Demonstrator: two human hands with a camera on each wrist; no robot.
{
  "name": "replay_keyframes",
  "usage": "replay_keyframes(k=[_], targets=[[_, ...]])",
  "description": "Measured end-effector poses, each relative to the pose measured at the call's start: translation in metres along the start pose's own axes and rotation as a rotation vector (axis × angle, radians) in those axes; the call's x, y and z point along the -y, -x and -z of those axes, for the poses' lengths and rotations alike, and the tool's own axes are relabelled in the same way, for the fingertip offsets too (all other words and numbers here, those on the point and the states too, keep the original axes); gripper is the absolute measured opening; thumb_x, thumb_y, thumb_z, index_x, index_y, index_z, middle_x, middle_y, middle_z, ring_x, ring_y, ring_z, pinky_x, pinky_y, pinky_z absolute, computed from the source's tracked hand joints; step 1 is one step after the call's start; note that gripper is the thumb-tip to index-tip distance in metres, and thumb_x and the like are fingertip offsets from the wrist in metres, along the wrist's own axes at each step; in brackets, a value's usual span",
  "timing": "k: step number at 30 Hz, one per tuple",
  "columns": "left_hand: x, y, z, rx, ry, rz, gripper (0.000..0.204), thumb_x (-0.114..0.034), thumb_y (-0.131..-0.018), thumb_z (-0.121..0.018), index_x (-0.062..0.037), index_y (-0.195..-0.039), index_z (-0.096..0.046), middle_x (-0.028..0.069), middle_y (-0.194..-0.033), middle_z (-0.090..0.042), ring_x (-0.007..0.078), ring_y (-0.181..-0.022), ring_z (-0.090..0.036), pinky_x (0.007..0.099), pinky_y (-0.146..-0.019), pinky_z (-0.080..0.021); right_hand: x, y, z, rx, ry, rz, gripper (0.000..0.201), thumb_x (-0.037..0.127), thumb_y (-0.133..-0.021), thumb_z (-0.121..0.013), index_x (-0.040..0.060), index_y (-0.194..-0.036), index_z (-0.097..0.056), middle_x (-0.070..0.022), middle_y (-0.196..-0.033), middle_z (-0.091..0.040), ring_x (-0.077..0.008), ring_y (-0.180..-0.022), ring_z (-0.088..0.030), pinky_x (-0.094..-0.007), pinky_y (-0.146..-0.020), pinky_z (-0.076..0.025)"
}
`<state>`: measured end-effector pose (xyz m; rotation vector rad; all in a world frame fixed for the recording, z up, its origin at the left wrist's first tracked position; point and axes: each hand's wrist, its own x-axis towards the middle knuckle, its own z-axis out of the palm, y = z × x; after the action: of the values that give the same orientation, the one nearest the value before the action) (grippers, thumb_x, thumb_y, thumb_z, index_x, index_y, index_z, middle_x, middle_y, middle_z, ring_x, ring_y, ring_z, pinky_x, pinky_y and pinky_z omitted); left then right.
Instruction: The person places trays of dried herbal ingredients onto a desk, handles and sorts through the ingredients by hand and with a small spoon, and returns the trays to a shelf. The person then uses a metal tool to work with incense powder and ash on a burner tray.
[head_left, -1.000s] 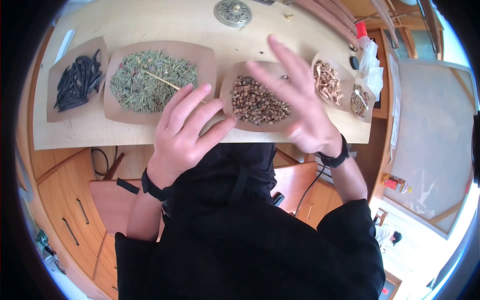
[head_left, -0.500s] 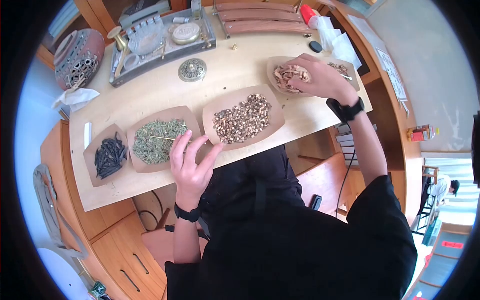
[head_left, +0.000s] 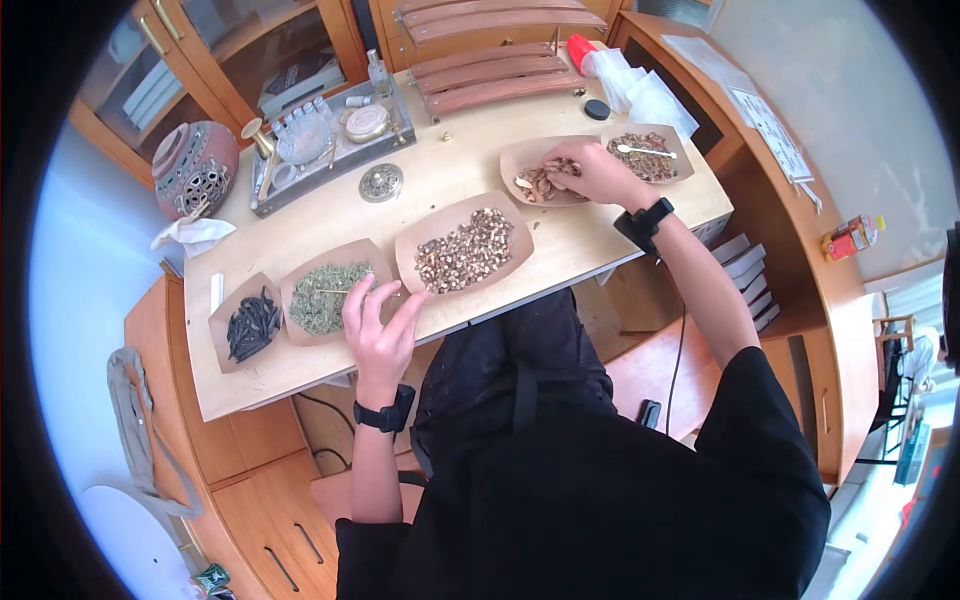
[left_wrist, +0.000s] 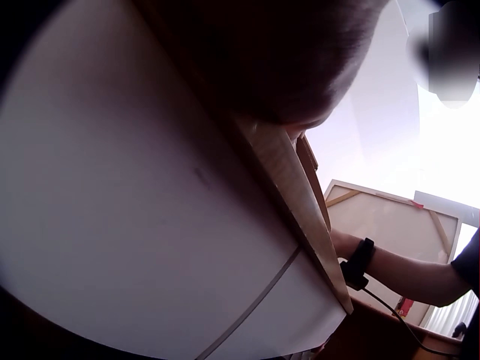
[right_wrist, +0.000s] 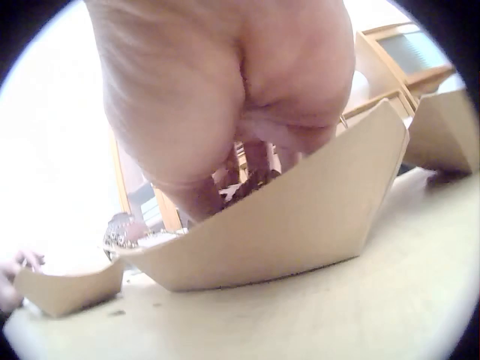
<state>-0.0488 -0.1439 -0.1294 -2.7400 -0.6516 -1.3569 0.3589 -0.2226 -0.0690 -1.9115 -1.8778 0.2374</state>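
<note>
My right hand reaches into a paper tray of brown dried bark-like pieces, fingers curled down around some of them. In the right wrist view the tray wall hides most of the fingertips. Loosely bent, my left hand hovers at the table's front edge with nothing in its grasp. It is beside a tray of dried green herbs, on which a thin golden stick lies. Between the hands sits a tray of chopped brown pieces.
At the left is a tray of black dried strips. A tray with a white spoon stands far right. Behind are a pierced metal lid, a grey tray of glassware, a wooden slatted rack and a patterned pot.
My right hand has swept from above the chopped pieces rightward into the bark tray, where its fingers now dig in. The left hand stays near the herb tray. The head view has shifted.
</note>
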Motion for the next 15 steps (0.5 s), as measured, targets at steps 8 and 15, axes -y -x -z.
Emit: replay_keyframes(k=[8, 15], targets=[[-0.002, 0.002, 0.000, -0.007, -0.039, -0.003, 0.027, -0.005, -0.075, -0.086, -0.0185, -0.098, -0.083, 0.0049, -0.109, -0.067, 0.0326, -0.123, -0.056, 0.0450, -0.100, -0.048, -0.032, -0.016, 0.016, -0.004, -0.722, -0.303, 0.026, 0.015, -0.100, -0.068, -0.0007, -0.121, -0.069, -0.0048, -0.105, -0.074, -0.0100, -0.093, -0.067, -0.0270, -0.084, -0.055], [-0.003, 0.000, 0.002, 0.029, -0.061, 0.002, 0.031, -0.004, -0.073, -0.087, -0.0192, -0.099, -0.083, 0.0053, -0.108, -0.066, 0.0327, -0.122, -0.055, 0.0442, -0.101, -0.048, -0.034, -0.016, 0.034, 0.028, -1.276, -0.330, 0.030, 0.009, -0.106, -0.057, -0.0022, -0.133, -0.054, -0.0163, -0.129, -0.066, -0.0221, -0.117, -0.068, -0.0330, -0.101, -0.057]])
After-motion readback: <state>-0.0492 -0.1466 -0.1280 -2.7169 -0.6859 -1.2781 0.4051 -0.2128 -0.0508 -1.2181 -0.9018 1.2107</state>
